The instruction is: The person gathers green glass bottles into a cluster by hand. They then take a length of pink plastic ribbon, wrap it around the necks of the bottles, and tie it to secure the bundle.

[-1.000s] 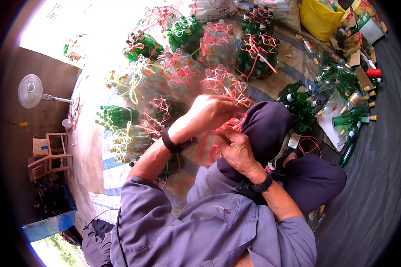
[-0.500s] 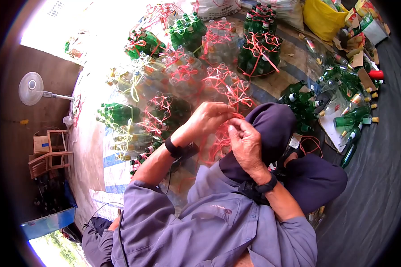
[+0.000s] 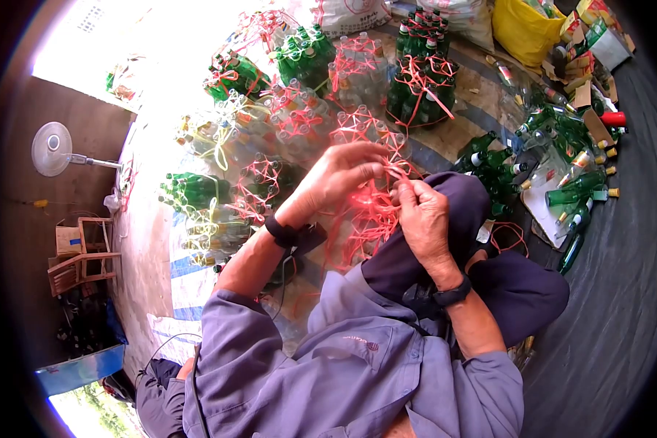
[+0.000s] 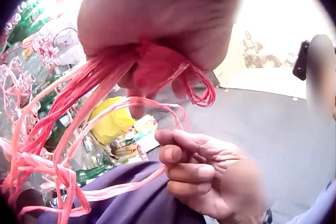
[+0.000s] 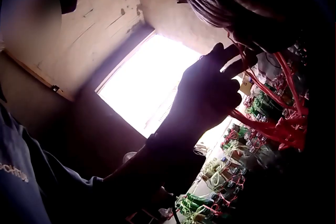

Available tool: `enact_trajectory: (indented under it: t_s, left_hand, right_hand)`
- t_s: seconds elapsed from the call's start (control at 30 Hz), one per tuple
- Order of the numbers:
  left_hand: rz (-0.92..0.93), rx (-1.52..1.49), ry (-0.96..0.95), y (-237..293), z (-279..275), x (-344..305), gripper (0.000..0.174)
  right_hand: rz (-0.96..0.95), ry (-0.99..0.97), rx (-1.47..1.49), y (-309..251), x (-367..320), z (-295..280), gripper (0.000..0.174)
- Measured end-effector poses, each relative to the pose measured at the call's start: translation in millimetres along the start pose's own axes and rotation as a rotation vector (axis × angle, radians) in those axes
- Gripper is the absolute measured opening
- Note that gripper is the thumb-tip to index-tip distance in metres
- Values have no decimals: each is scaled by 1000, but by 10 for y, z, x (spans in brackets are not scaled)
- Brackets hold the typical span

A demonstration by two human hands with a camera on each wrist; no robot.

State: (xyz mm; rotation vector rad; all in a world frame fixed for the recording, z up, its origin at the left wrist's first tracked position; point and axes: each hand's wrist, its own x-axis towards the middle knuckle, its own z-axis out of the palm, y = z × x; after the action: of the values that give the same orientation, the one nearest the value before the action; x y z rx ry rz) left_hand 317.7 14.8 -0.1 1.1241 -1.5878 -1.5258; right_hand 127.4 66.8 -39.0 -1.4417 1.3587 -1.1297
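A bunch of red plastic string [image 3: 369, 212] lies over my raised knee [image 3: 452, 201], which is in dark purple trousers. My left hand [image 3: 347, 171] grips a thick hank of the red string [image 4: 113, 85] in its curled fingers. My right hand [image 3: 420, 208] pinches strands of the same string [image 4: 131, 187] just to the right, with its fingers curled [image 4: 181, 155]. The two hands almost touch above the knee. In the right wrist view the left hand [image 5: 210, 95] is a dark shape against a bright window, with red strands [image 5: 278, 127] running from it.
Bundles of green and clear glass bottles [image 3: 416, 84] tied with red and yellow string stand on the floor ahead. Loose green bottles [image 3: 573, 186] and cardboard lie at the right. A yellow bag [image 3: 525, 25] is at the top right. A fan [image 3: 51, 150] and wooden stools [image 3: 80, 252] stand at the left.
My right hand has moved up and right along the knee, closer to the left hand. The left hand has lifted slightly, still holding the string.
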Motion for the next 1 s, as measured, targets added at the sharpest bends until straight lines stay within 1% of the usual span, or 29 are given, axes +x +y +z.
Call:
enact_trajectory:
  t_s: [0.07, 0.1, 0.13, 0.2, 0.23, 0.27, 0.33, 0.37, 0.4, 0.47, 0.53, 0.6, 0.63, 0.73, 0.8, 0.87, 0.9, 0.93, 1.0]
  left_hand:
    - [27, -16, 99, 89, -9, 3, 39]
    - [56, -16, 181, 57, 1, 28, 39]
    - [58, -15, 179, 51, -37, 28, 39]
    - [-27, -46, 198, 60, -137, 27, 40]
    - [41, -91, 245, -79, -143, 75, 42]
    - [42, -91, 245, -136, -181, 95, 42]
    - [6, -150, 310, -131, -239, 104, 41]
    - [-19, -228, 354, -129, -242, 102, 40]
    - [-18, -228, 355, -108, -248, 91, 40]
    - [25, -258, 401, -70, -284, 61, 39]
    - [24, -281, 411, -14, -326, 45, 38]
    - [66, -221, 427, 72, -356, 35, 37]
    - [107, -226, 425, 126, -358, 42, 36]
    - [123, -209, 427, 352, -331, 7, 36]
    - [149, -199, 415, 403, -351, 21, 35]
    - [171, -248, 385, 514, -327, 30, 34]
    - [172, -248, 385, 558, -314, 40, 34]
    - [178, -235, 380, 598, -299, 52, 34]
    - [189, -222, 375, 629, -284, 101, 34]
  right_hand:
    - [158, 39, 264, -121, -10, -78, 17]
    - [194, 28, 337, -158, 1, -121, 19]
    - [193, 30, 337, -210, 4, -180, 19]
    - [221, 17, 534, -342, 4, -324, 20]
    - [214, 38, 557, -344, 3, -379, 20]
    - [215, 57, 563, -328, 19, -450, 21]
    - [219, 101, 647, -272, 52, -582, 20]
    - [229, 125, 687, -226, 79, -650, 20]
    - [270, 151, 762, -230, 101, -720, 19]
    - [323, 205, 894, -131, 159, -873, 17]
    - [348, 217, 1008, 2, 206, -1020, 16]
    - [395, 254, 1087, 48, 227, -1110, 17]
    - [405, 284, 1071, 37, 234, -1129, 18]
    - [388, 335, 1021, 20, 246, -1190, 19]
    - [365, 308, 1064, 167, 257, -1290, 21]
    - [388, 302, 1125, 286, 266, -1397, 25]
    - [390, 350, 1076, 277, 278, -1414, 30]
    - [389, 349, 1075, 268, 289, -1409, 30]
    - [449, 620, 855, 220, 318, -1398, 34]
